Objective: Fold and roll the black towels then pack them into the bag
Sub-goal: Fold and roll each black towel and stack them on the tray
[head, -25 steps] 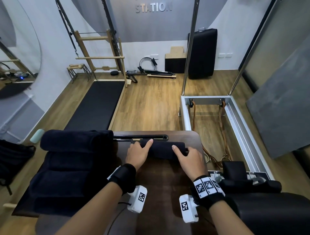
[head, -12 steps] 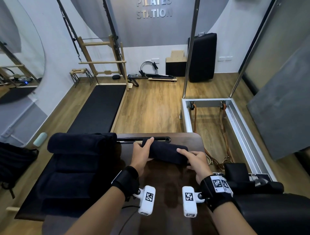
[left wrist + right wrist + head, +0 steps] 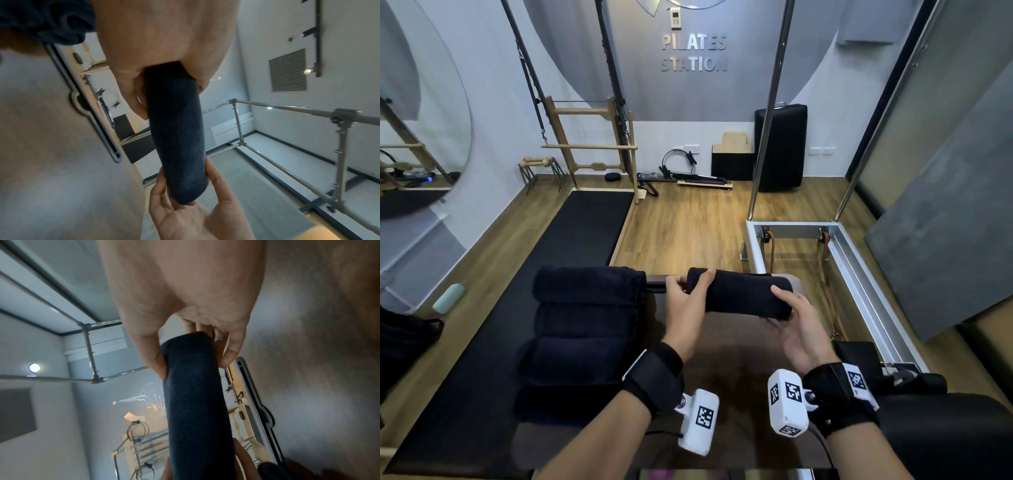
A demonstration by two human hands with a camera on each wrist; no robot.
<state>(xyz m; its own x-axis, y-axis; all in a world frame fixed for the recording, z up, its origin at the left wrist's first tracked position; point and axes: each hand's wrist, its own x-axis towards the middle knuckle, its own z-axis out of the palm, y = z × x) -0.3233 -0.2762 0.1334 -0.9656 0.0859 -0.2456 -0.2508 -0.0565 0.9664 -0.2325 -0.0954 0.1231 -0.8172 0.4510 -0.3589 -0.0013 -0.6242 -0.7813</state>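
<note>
fingers (image 3: 702, 277) of the left hand (image 3: 683, 308) and right hand (image 3: 799, 330) curl round the ends of a rolled black terry towel (image 3: 739, 294), lifted above the dark brown counter (image 3: 726, 373), beside stacked black towel rolls (image 3: 585, 329)

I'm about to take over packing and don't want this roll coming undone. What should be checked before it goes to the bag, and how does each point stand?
1. Left hand grips one end of the rolled towel: ok.
2. Right hand holds the other end, thumb on top and fingers beneath: ok.
3. Roll tight, no loose flap hanging: ok in all three views.
4. Roll lifted off the wooden board: ok.
5. Finished rolls stacked beside it, out of the way: ok.
6. Bag open and ready: cannot tell; only a dark shape shows at the left edge.
</note>
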